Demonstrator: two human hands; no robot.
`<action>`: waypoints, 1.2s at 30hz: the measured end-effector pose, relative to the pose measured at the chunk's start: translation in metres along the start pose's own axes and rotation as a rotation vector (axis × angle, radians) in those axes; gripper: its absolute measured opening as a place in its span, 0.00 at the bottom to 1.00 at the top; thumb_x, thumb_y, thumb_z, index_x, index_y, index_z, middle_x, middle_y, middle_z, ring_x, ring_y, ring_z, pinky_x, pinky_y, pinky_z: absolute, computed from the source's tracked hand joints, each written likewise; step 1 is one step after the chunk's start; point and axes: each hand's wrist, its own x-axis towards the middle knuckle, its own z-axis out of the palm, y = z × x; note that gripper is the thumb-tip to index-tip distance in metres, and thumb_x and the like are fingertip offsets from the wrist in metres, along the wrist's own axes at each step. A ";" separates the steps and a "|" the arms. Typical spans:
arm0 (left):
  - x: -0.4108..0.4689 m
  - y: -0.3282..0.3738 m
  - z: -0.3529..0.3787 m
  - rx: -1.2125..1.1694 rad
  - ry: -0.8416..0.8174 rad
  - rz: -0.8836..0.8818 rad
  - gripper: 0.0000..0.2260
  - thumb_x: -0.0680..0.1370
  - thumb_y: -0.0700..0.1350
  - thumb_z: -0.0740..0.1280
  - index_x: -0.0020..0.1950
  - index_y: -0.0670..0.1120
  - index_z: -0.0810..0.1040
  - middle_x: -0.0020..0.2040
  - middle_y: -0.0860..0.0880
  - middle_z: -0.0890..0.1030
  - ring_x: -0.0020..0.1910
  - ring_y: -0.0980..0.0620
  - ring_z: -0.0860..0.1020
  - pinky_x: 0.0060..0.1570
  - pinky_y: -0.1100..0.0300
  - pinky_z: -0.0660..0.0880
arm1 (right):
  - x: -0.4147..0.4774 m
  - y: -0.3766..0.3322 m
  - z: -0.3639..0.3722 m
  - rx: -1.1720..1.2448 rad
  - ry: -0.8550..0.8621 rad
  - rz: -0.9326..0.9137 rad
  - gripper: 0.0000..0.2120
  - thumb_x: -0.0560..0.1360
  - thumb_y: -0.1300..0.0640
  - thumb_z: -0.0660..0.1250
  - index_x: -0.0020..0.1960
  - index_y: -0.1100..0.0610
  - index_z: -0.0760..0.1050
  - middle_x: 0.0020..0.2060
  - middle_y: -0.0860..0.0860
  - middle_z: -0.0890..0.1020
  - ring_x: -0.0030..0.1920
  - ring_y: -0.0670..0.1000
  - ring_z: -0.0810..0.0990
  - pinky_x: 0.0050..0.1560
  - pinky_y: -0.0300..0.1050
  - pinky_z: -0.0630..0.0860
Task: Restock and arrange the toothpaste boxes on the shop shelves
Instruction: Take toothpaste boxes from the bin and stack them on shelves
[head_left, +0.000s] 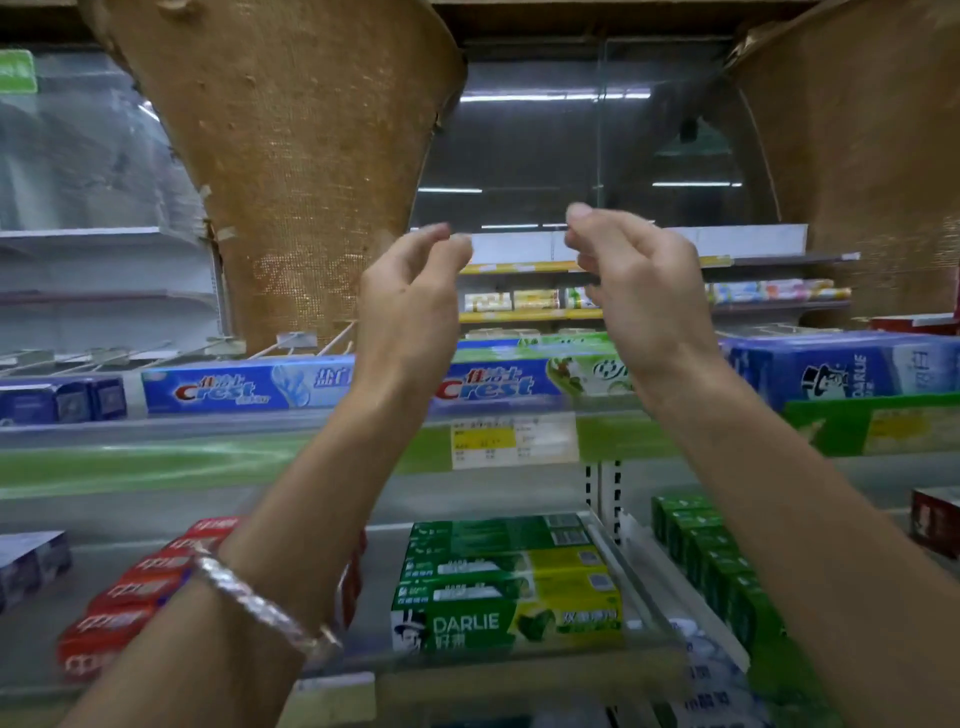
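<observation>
My left hand (410, 301) and my right hand (639, 291) are raised side by side in front of the upper shelf, a small gap between them. On each, the fingertips are pinched against the thumb, and I see nothing in either. Behind the wrists, blue Crest toothpaste boxes (244, 387) lie lengthwise along the upper shelf front. A blue Darlie box (841, 369) sits to their right. On the lower shelf are stacked green Darlie boxes (509, 618), a row of red boxes (130, 597) under my left forearm, and a row of green boxes (717, 561) on the right.
Burlap-covered panels (311, 156) hang down behind the upper shelf at left and right. A price label (514, 436) is clipped to the upper shelf rail. A clear divider (618, 561) separates the lower-shelf rows. More stocked shelves show far behind.
</observation>
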 end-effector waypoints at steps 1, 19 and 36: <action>-0.010 0.003 -0.001 -0.054 -0.018 0.031 0.11 0.79 0.50 0.61 0.59 0.52 0.75 0.53 0.59 0.78 0.58 0.59 0.76 0.61 0.60 0.71 | -0.010 -0.003 0.007 0.067 -0.014 -0.011 0.11 0.78 0.48 0.61 0.55 0.51 0.77 0.45 0.39 0.80 0.47 0.35 0.78 0.48 0.31 0.73; -0.198 0.017 -0.184 0.079 0.262 0.068 0.19 0.73 0.57 0.56 0.59 0.54 0.75 0.63 0.52 0.79 0.62 0.54 0.77 0.60 0.58 0.73 | -0.226 -0.019 0.153 0.663 -0.366 0.219 0.24 0.66 0.39 0.62 0.58 0.49 0.77 0.55 0.48 0.83 0.57 0.41 0.80 0.56 0.41 0.76; -0.390 0.025 -0.463 0.363 0.477 -0.083 0.20 0.77 0.55 0.52 0.63 0.51 0.74 0.64 0.51 0.78 0.63 0.51 0.77 0.60 0.56 0.72 | -0.495 -0.073 0.335 0.721 -0.653 0.449 0.19 0.73 0.48 0.62 0.62 0.52 0.76 0.53 0.46 0.82 0.55 0.39 0.80 0.47 0.29 0.74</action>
